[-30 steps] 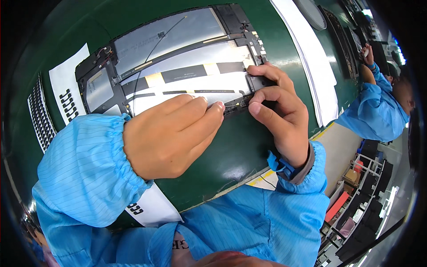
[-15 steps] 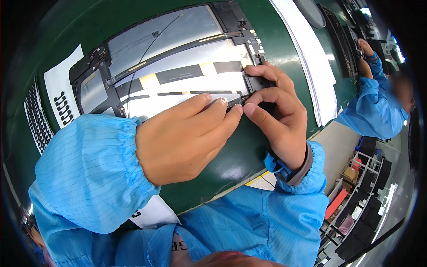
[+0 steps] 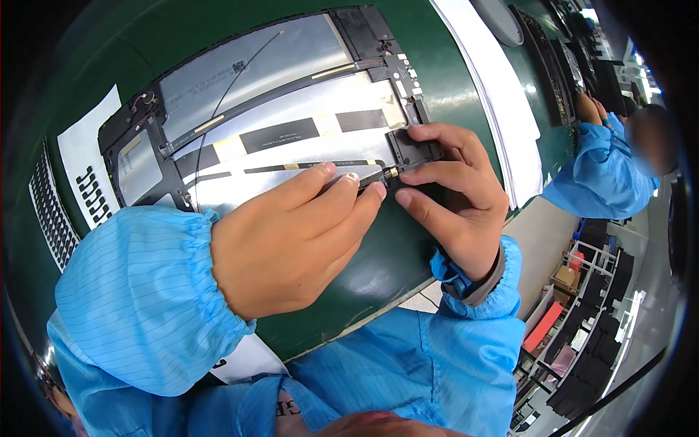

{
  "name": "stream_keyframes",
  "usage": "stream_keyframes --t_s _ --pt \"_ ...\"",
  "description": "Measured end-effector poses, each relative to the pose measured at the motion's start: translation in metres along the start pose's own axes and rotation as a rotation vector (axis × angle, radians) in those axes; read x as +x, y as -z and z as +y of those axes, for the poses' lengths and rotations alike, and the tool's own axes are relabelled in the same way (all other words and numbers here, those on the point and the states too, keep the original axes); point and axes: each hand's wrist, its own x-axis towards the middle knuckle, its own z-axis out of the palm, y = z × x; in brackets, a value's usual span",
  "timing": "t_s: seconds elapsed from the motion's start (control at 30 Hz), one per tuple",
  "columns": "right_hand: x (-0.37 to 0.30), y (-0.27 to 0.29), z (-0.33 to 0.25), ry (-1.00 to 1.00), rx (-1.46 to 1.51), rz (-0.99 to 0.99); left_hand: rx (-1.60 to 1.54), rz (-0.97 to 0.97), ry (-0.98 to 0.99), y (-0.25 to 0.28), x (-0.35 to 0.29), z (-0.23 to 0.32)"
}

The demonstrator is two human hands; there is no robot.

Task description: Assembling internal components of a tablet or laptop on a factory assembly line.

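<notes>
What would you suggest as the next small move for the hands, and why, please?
Perhaps the left hand could press gently along the near edge of the flat electronic device: its fingertips lie at that edge, while the right hand has fingers at the black block by the corner and seems placed to brace it.

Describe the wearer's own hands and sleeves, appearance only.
Left hand and right hand: both bare, no gloves. Left sleeve: light blue, thin dark stripes, puffy, with a gathered cuff. Right sleeve: light blue too, gathered cuff. Right wrist also shows a grey-brown band and a darker blue band; their type is unclear.
</notes>
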Motion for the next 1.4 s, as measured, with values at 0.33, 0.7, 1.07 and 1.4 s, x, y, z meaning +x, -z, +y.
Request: stream_keyframes --t_s 0.33,0.7,1.07,1.4 --pt "0.001 0.001 -0.002 0.119 -0.318 -0.107 -0.014 0.022 -0.003 -0.005 0.000 0.001" --pt "0.010 -0.011 -0.007 0.623 -0.645 -0.071 0.013 0.012 0.020 -0.006 0.001 0.007" --pt "0.001 0.002 0.004 0.174 -0.269 0.041 -0.077 0.045 0.123 0.026 -0.015 0.005" --pt "-0.004 0.016 0.008 0.107 -0.302 0.035 -0.497 0.115 0.825 0.116 -0.086 0.022"
